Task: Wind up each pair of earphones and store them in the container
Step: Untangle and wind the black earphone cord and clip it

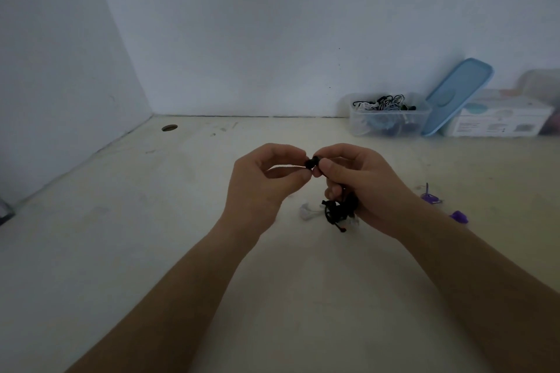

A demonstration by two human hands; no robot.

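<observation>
Both hands meet above the middle of the cream table. My left hand (266, 182) and my right hand (360, 182) pinch the black earbuds of a black pair of earphones (338, 210) between their fingertips. Its tangled cord hangs down under my right palm to the table. A white pair of earphones (309, 211) lies on the table just behind that cord. A purple pair (431, 197) lies to the right, partly behind my right wrist. The clear plastic container (357, 123) stands at the back right by the wall, holding several wound earphones.
A blue lid (456, 97) leans against the wall beside the container. A white printed box (500, 121) stands right of the lid. A round cable hole (169, 127) sits at the table's far left. Walls close the back and left sides.
</observation>
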